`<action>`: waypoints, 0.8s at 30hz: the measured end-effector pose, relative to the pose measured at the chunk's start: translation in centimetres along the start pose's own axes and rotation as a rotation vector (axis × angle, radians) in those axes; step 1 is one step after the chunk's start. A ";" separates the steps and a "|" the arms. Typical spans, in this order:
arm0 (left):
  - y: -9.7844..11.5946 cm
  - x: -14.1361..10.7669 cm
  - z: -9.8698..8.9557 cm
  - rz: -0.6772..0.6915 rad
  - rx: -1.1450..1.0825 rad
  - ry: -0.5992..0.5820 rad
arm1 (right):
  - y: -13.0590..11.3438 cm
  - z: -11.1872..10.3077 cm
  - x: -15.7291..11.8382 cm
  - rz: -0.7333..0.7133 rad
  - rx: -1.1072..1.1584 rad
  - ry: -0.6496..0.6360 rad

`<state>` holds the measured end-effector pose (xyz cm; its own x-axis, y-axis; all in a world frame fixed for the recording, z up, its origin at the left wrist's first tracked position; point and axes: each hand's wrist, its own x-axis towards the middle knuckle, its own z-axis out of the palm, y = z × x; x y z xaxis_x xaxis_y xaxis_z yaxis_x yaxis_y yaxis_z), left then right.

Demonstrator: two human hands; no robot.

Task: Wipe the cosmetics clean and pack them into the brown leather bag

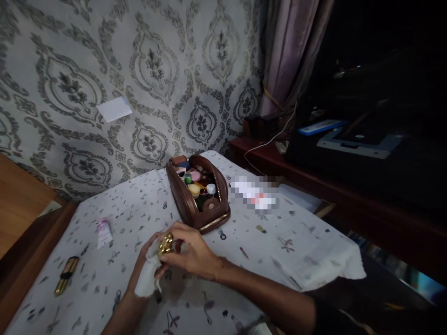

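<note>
My right hand (192,251) pinches a small shiny gold object (165,243) with a rounded shape, perhaps a little bottle or its cap. Close against it, my left hand (144,253) is closed on a crumpled white tissue or cloth (148,275), which touches the gold object and hides part of the fingers. Just beyond both hands an unzipped brown toiletry bag (185,195) stands on the table. Inside it are several cosmetics, among them a white-capped jar (211,189), a round yellow item (194,190) and a green-topped one (187,178).
A patterned white cloth (136,204) covers the table. On its left lie a white and pink tube (104,233) and a gold and black cylindrical item (66,275). A blurred-out item (256,195) lies right of the bag. Along the right stands a dark red shelf (279,160) with a white cable (272,137).
</note>
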<state>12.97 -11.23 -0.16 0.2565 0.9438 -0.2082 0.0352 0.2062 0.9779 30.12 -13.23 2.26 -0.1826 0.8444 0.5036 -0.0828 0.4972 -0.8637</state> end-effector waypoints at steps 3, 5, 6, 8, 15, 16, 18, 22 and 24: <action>2.2 -0.2 2.5 0.139 0.177 0.003 | -2.3 -3.4 -0.4 0.001 -0.054 0.082; 3.9 0.0 4.4 0.254 0.382 -0.038 | -3.8 -6.2 -0.4 0.035 -0.102 0.201; 4.7 0.1 5.4 0.278 0.469 -0.072 | -4.3 -7.6 -0.3 0.040 -0.119 0.273; 5.8 0.8 7.1 0.307 0.586 -0.161 | -5.2 -10.2 0.2 0.026 -0.155 0.409; 4.8 2.9 9.7 0.402 0.686 -0.324 | -5.0 -14.6 2.4 0.005 -0.329 0.422; 4.3 3.0 9.6 0.420 0.697 -0.319 | -4.7 -14.7 2.5 0.017 -0.344 0.393; 3.6 2.9 9.5 0.438 0.717 -0.295 | -4.2 -14.9 2.6 0.040 -0.373 0.343; 2.8 2.9 9.4 0.440 0.709 -0.280 | -3.5 -15.0 2.6 0.075 -0.441 0.260; 2.8 3.0 9.5 0.434 0.695 -0.286 | -3.3 -15.1 2.5 0.071 -0.492 0.204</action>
<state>22.99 -10.28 2.16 0.6136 0.7822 0.1083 0.4360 -0.4500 0.7794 44.77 -9.72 6.70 0.0275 0.8766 0.4805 0.4010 0.4306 -0.8086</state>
